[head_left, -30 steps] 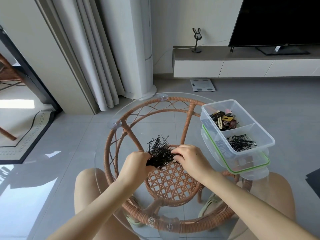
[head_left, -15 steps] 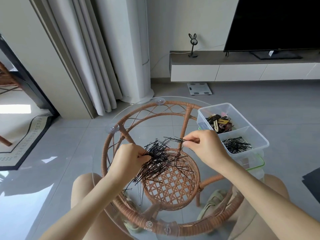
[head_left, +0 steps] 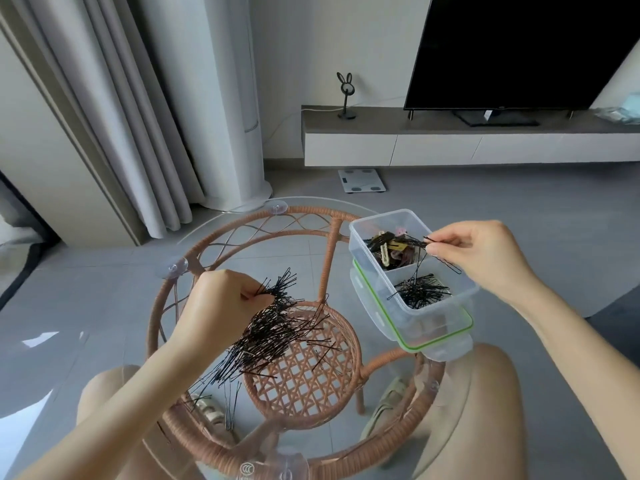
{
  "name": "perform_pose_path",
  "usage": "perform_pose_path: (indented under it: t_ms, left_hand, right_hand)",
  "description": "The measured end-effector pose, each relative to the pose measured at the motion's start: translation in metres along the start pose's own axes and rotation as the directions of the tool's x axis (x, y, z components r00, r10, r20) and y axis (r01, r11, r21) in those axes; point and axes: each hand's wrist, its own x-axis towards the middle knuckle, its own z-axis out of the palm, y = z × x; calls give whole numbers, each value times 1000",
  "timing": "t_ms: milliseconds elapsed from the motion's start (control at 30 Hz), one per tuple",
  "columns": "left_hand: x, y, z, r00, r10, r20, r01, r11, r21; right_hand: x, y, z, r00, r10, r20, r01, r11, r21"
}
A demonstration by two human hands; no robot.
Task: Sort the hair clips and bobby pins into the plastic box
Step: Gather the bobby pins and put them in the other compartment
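A heap of black bobby pins (head_left: 273, 337) lies on the round glass table (head_left: 221, 233), and my left hand (head_left: 221, 306) pinches its upper end. My right hand (head_left: 481, 254) hovers over the clear plastic box (head_left: 464, 289) at the table's right edge, gripping a few bobby pins (head_left: 420, 243) that dangle above it. The box has two compartments: the far one holds mixed hair clips (head_left: 391, 251), the near one a pile of bobby pins (head_left: 420, 292). The box stands on its green-edged lid (head_left: 433, 341).
A rattan frame (head_left: 304, 362) shows through the glass, with suction cups at the rim. My knees are under the table. Curtains, a low TV cabinet (head_left: 467, 143), a television and a bathroom scale (head_left: 362, 180) on the floor lie beyond.
My right hand pulled a few pins out of the heap and carried them rightward over the box. The heap has spread out across the glass under my left hand.
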Motion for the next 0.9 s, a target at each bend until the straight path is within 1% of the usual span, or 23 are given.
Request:
perform_pose_path:
  t_ms: [100,200,333,400,500,567,633,700,800,900]
  left_hand:
    - [4,8,2,999,33,1,-33,999,20]
    - [7,15,6,998,55,-7,-55,998,43]
    - [10,27,9,998,62,-11,-61,998,14]
    - [11,35,11,998,63,0,-63,998,10]
    - [13,51,12,997,76,13,-76,997,14]
    - [15,65,15,995,97,24,-97,995,-13]
    - [19,80,21,989,139,47,-137,990,-38]
    - [25,97,30,977,199,82,-196,980,-42]
    - [38,129,56,932,337,130,-334,941,-42]
    - [52,156,90,899,393,192,-400,916,-2]
  right_hand:
    - [4,24,-11,998,31,62,-28,998,-52]
    - [7,43,-9,986,45,162,-23,990,-138]
    - [9,60,0,936,88,342,15,957,-289]
    - [10,62,5,917,101,385,52,928,-369]
    - [9,61,9,898,101,428,82,917,-390]
    - [9,63,6,922,59,384,96,923,-373]
    - [9,65,0,964,-1,265,92,939,-331]
    - [7,69,-6,985,-51,162,101,942,-321]
    - [0,72,-16,992,-85,88,109,944,-310]
    - [-8,75,-24,994,-89,57,102,949,-300]
